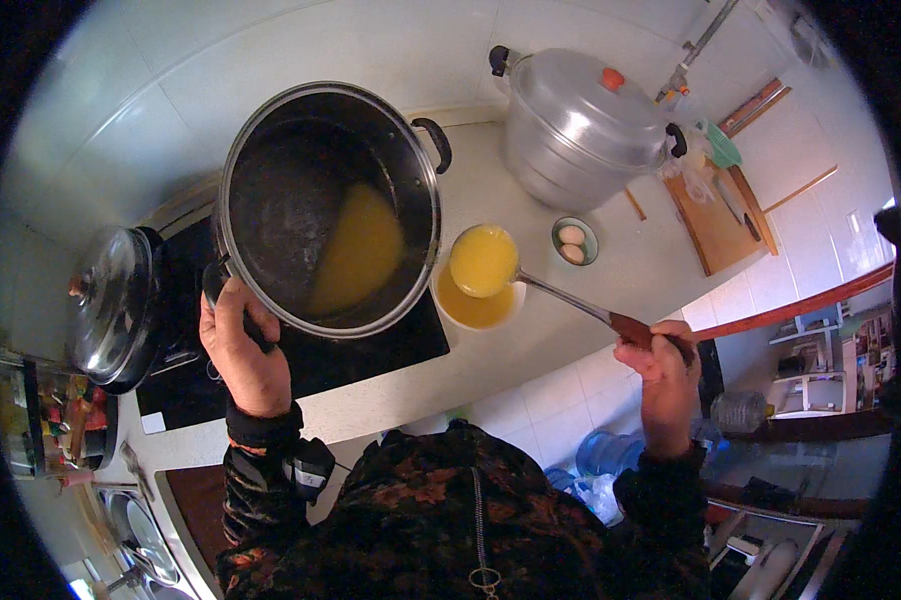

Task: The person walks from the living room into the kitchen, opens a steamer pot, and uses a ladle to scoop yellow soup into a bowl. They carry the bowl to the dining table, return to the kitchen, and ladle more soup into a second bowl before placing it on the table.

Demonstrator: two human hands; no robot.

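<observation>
A deep metal pot (270, 165) leans to one side over the black cooktop, its near handle in the grip of my left hand (248, 345). Yellow liquid (364, 247) has pooled on the pot's lower side. My right hand (664, 360) holds a ladle by its reddish-brown handle (630, 328). The ladle's bowl (484, 260), full of yellow liquid, hangs above a white bowl (520, 304). That bowl contains more of the liquid and is partly hidden by the ladle.
Right of the bowl is a small bowl (576, 259) with two eggs. Behind stands a lidded aluminium pot (570, 142). A knife (735, 206) lies on a wooden cutting board (709, 225). A glass-lidded black pan (116, 307) stands left on the cooktop (345, 367). The counter edge runs before me.
</observation>
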